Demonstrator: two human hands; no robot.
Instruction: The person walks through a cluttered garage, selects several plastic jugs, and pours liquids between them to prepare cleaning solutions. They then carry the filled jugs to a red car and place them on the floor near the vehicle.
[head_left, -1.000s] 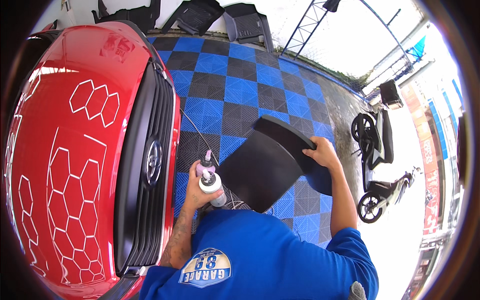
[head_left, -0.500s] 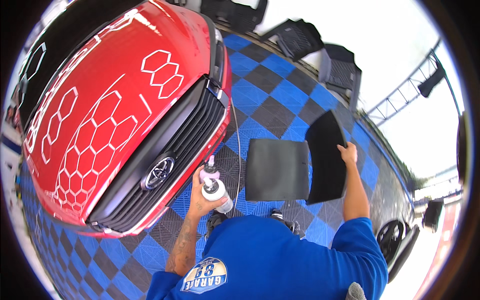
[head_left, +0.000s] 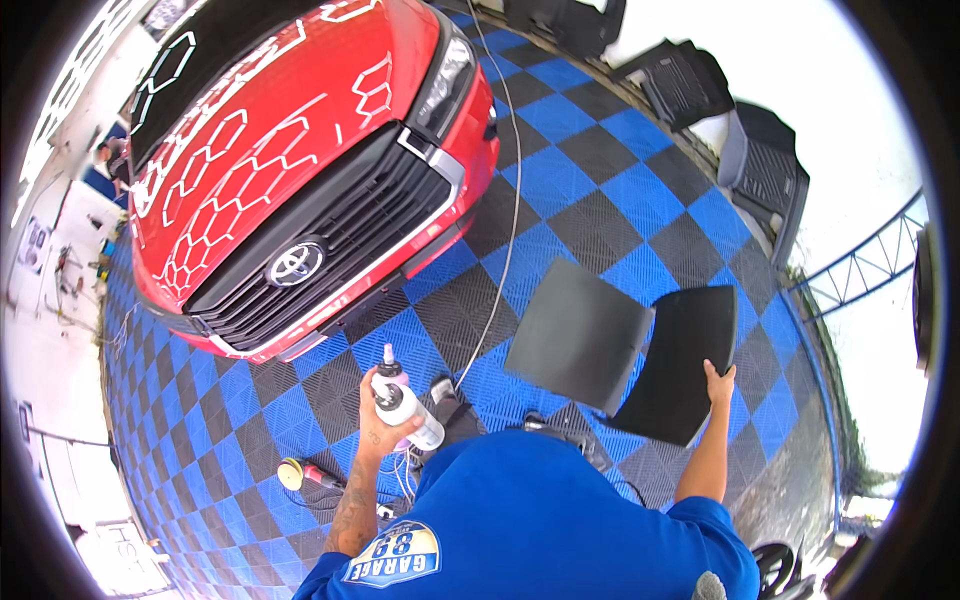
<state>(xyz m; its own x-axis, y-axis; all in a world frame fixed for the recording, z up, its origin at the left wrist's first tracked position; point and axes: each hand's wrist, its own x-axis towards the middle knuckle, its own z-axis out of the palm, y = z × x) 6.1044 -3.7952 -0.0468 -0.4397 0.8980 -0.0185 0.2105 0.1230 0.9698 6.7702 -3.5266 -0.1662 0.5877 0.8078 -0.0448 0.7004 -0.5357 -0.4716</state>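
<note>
My left hand (head_left: 374,428) is closed round two squeeze bottles, held side by side. The nearer bottle (head_left: 428,432) is whitish with a black cap and a white nozzle; the other bottle (head_left: 390,368), with a dark collar and a pink tip, is mostly hidden behind it. At the right, my right hand (head_left: 719,384) grips the edge of a thin black curved panel (head_left: 685,350). A flat dark-grey panel (head_left: 580,335) meets its left edge; whether the two are joined I cannot tell.
A red car (head_left: 340,200) stands at the front left. A cable (head_left: 511,200) crosses the blue and black tiled floor (head_left: 590,220). By my left arm lies a red polisher (head_left: 322,475) with a yellow pad. Black floor mats (head_left: 765,165) lean along the far right edge.
My view has swung, so the car sits further up and the polisher shows. The black panel now appears lower and more tilted. Both hands keep their hold.
</note>
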